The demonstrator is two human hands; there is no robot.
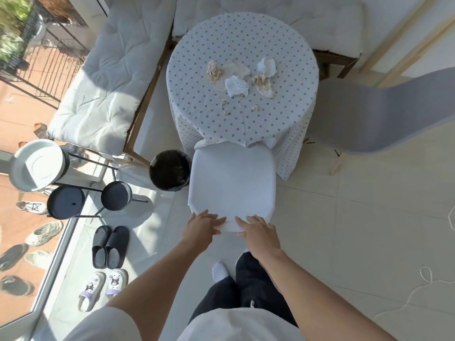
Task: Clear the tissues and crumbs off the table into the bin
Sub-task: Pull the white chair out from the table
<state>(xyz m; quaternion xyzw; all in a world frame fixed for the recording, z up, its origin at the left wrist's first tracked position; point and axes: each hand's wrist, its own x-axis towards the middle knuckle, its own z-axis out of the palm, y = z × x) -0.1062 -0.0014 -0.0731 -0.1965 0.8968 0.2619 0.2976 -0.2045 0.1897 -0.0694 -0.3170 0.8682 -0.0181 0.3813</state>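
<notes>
A round table [197,45] with a dotted white cloth stands ahead. On it lie several crumpled tissues [236,86], some white, some stained brown, with small crumbs [226,107] in front of them. A black bin [170,170] lined with a dark bag stands on the floor at the table's left foot. A white chair [232,178] is pushed against the table. My left hand [200,226] and my right hand [258,230] both grip the top edge of the chair's back.
A grey chair [384,114] stands to the right of the table. Cushioned benches [103,77] run along the far and left sides. A black plant stand with round trays [73,193] and several pairs of slippers [110,247] sit on the left by the glass door.
</notes>
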